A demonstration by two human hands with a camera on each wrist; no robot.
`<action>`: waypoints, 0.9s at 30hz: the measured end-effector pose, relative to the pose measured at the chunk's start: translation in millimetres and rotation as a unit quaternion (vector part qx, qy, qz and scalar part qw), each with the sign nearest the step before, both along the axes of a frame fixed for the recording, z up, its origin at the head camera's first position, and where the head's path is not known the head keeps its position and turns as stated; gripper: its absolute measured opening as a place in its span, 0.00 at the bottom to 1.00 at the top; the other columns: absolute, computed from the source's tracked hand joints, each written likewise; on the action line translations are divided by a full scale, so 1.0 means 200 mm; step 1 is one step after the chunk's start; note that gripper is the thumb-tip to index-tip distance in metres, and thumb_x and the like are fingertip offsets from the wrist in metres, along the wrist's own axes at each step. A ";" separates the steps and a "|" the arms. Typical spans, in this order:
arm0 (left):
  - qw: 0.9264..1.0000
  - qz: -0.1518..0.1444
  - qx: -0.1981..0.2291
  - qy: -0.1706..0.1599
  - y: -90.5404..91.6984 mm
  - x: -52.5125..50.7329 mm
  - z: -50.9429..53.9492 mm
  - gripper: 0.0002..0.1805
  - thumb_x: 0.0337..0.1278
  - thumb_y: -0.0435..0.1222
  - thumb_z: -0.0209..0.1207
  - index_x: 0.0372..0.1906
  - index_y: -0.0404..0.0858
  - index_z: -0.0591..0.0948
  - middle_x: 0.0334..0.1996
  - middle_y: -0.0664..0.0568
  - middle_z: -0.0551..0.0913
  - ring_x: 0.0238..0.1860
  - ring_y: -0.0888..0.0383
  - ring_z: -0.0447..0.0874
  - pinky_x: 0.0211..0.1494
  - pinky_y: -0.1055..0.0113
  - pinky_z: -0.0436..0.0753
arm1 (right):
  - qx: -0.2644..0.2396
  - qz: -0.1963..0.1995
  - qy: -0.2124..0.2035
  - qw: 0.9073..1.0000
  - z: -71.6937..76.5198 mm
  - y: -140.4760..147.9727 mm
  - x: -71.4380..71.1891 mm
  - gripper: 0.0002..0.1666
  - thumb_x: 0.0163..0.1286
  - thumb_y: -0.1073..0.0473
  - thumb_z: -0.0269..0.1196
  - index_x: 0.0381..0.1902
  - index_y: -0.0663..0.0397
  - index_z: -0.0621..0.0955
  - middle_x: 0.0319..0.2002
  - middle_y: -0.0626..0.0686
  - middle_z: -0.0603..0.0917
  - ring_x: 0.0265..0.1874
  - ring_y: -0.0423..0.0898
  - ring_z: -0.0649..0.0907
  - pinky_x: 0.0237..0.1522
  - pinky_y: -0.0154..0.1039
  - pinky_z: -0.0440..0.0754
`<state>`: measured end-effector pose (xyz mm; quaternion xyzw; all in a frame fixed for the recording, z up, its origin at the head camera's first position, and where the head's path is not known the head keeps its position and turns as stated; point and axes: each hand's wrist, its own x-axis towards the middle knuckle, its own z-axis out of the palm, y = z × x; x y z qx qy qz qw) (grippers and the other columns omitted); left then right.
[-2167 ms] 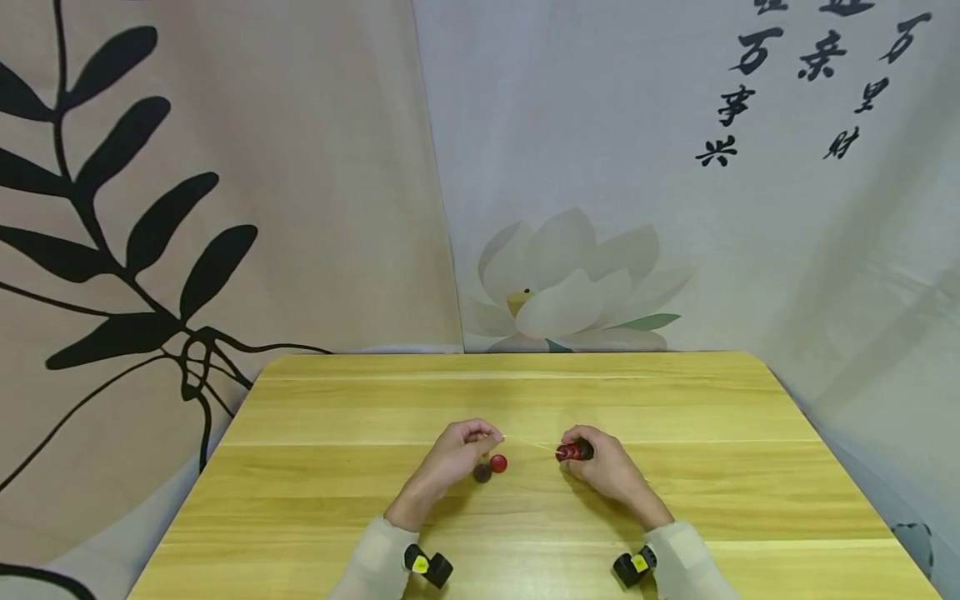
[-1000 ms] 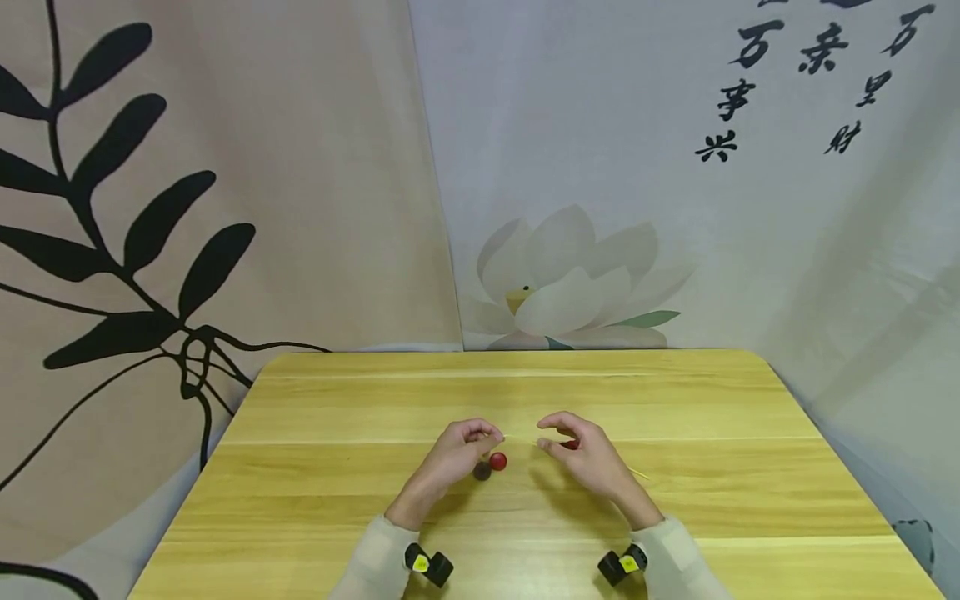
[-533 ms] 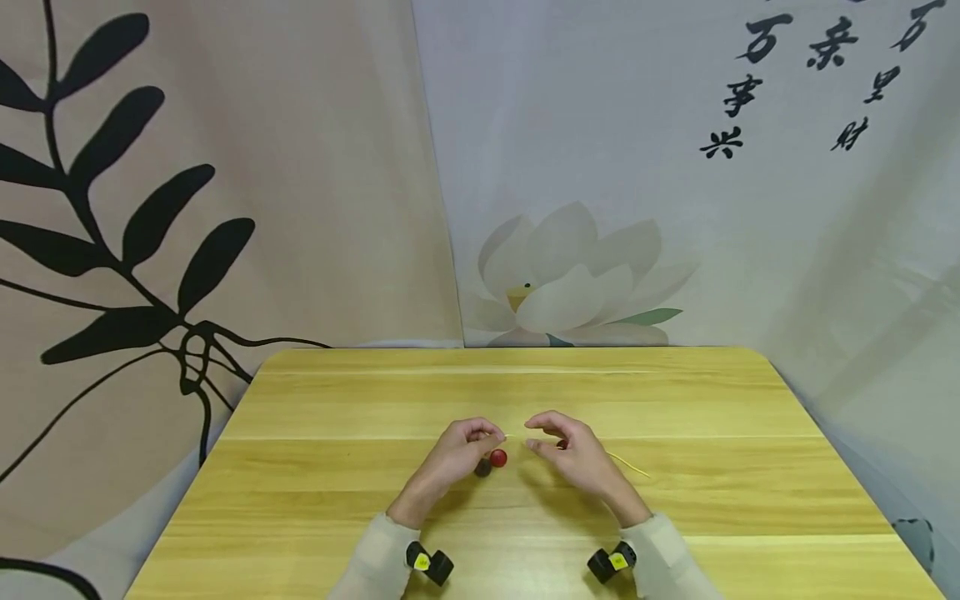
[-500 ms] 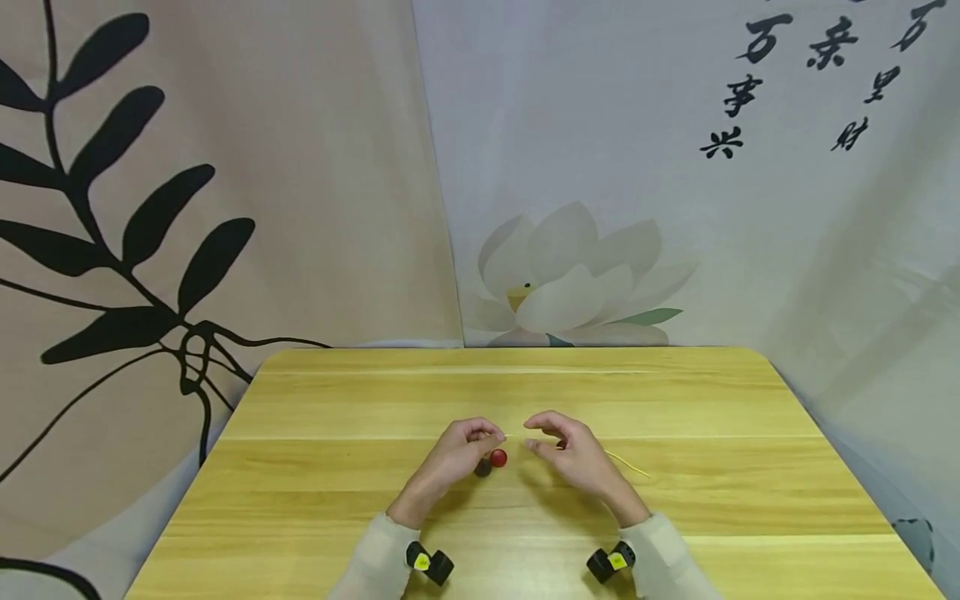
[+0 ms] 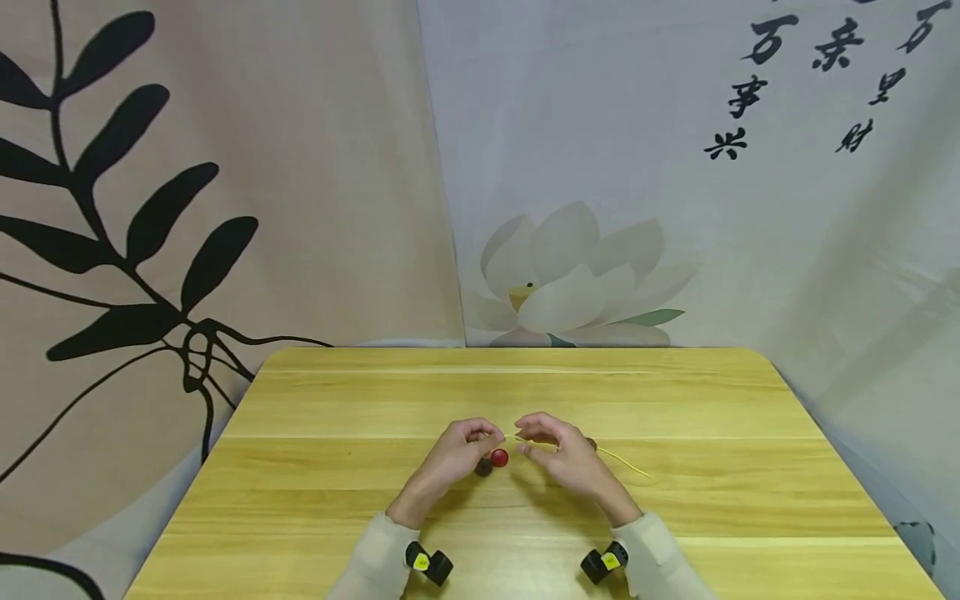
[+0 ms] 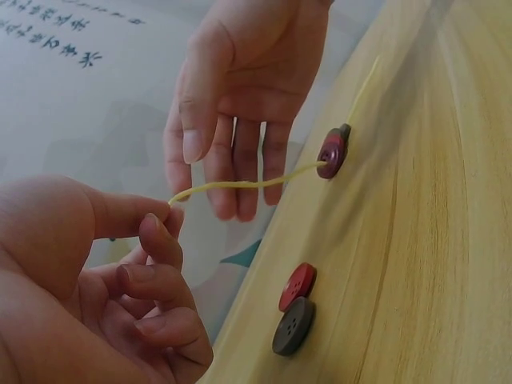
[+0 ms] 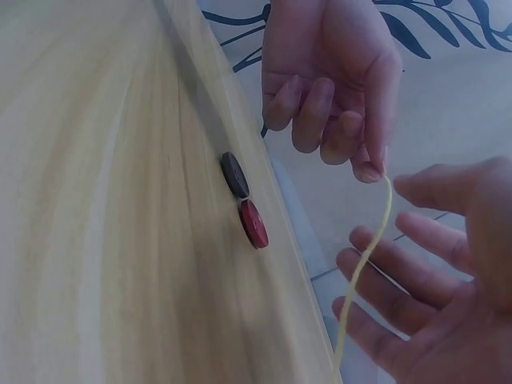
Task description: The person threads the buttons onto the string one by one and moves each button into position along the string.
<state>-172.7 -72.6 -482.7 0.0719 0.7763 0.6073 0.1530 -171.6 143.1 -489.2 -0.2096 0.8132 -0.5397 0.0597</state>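
Note:
My left hand (image 5: 459, 450) pinches one end of a yellow cord (image 6: 240, 185) between thumb and forefinger. From there the cord runs to a small stack of threaded buttons (image 6: 333, 152), dark red and dark, lying on the table; its other end trails beyond them. My right hand (image 5: 566, 458) is beside the cord, fingers spread and relaxed, thumb apart, gripping nothing. In the head view it hides most of the stack. Below the left hand lie a red button (image 6: 298, 286) and a dark brown button (image 6: 293, 326), touching each other.
The wooden table (image 5: 337, 500) extends around both hands. Behind it hangs a pale cloth backdrop (image 5: 337, 208) printed with leaves, a flower and characters. Each wrist carries a small black camera (image 5: 437, 568).
The right hand has let go of the threaded buttons and moved left toward the left hand. The stack now lies on the table and the cord hangs slacker. The left hand stays put.

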 end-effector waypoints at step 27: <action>1.000 0.010 -0.006 -0.001 0.00 -0.01 0.00 0.15 0.69 0.43 0.58 0.45 0.34 0.83 0.36 0.42 0.80 0.40 0.48 0.78 0.39 0.62 0.73 | 0.055 -0.034 0.026 0.998 0.00 -0.03 -0.01 0.06 0.68 0.65 0.64 0.41 0.55 0.86 0.38 0.46 0.88 0.38 0.40 0.84 0.45 0.38 0.81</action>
